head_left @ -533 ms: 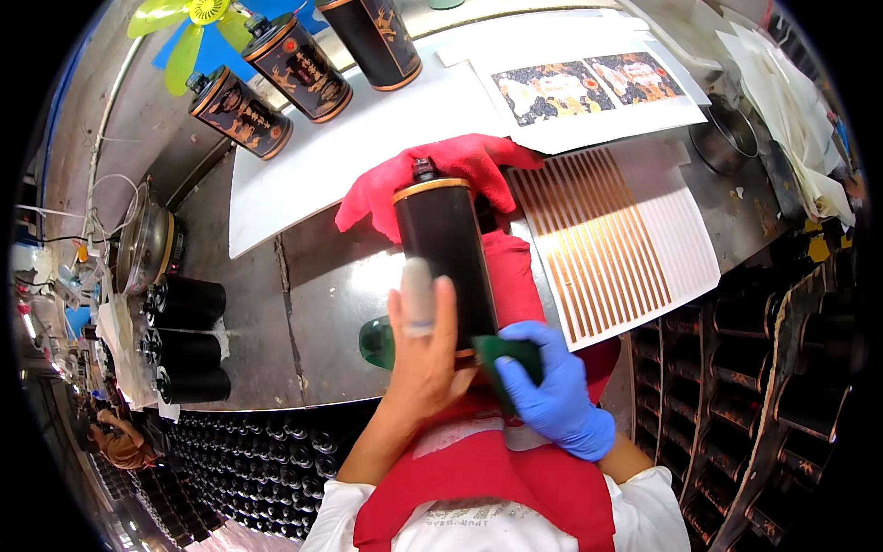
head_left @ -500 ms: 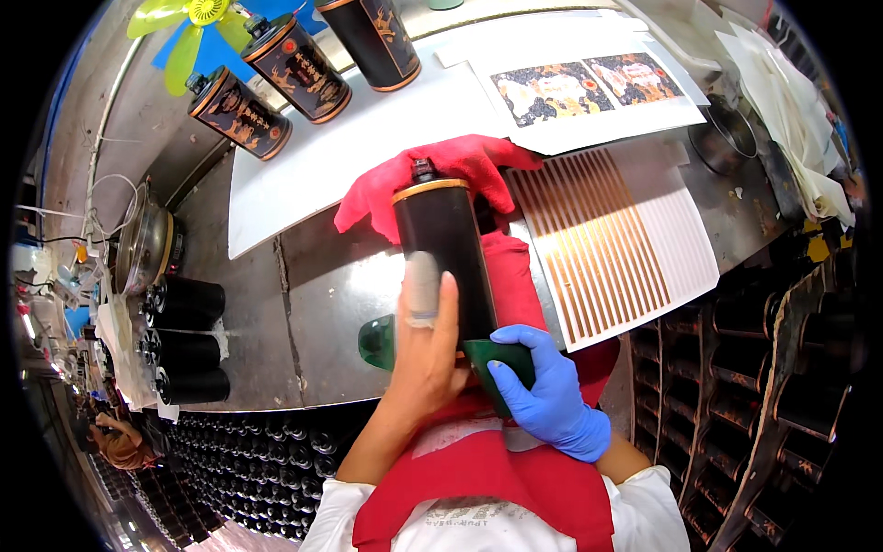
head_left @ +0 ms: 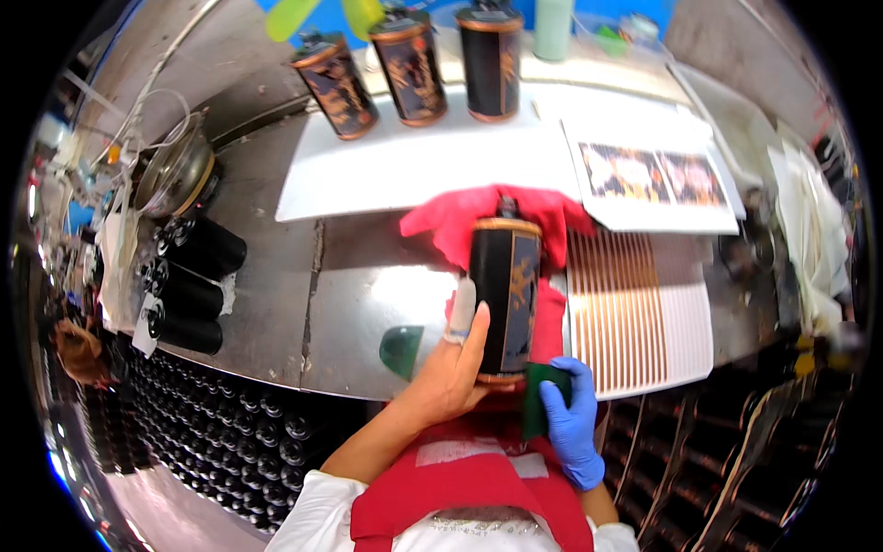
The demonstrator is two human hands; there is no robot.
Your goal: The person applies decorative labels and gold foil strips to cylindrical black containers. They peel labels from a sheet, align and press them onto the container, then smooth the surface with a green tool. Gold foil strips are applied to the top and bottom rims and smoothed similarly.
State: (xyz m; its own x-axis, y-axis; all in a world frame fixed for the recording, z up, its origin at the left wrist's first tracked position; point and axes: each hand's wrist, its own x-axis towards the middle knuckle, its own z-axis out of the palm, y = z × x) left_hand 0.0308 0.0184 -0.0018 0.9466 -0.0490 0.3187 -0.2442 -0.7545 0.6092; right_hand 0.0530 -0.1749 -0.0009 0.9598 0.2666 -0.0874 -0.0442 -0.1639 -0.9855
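Observation:
My left hand (head_left: pixel 451 379), bare with a pale cot on one finger, is wrapped round the lower left side of a black bottle (head_left: pixel 501 299). The bottle has copper bands and a dark decorated panel facing me. It rests on a red cloth (head_left: pixel 441 225), its neck pointing away. In a blue glove, my right hand (head_left: pixel 574 428) grips a dark green flat scraper (head_left: pixel 539 405) beside the bottle's base. A second green piece (head_left: pixel 399 353) lies on the metal table left of the bottle.
Three decorated bottles (head_left: pixel 409 74) stand on a white board (head_left: pixel 386 179) at the back. To the right are a sheet of copper strips (head_left: pixel 616 317) and a printed sheet (head_left: pixel 644 216). Black bottles (head_left: pixel 189 294) lie at the left. Racks of bottles fill the space below the table.
The bottle has been turned, so its decorated panel now shows instead of plain black. My gloved hand and the scraper have moved slightly away from the bottle's base. The whole view has shifted.

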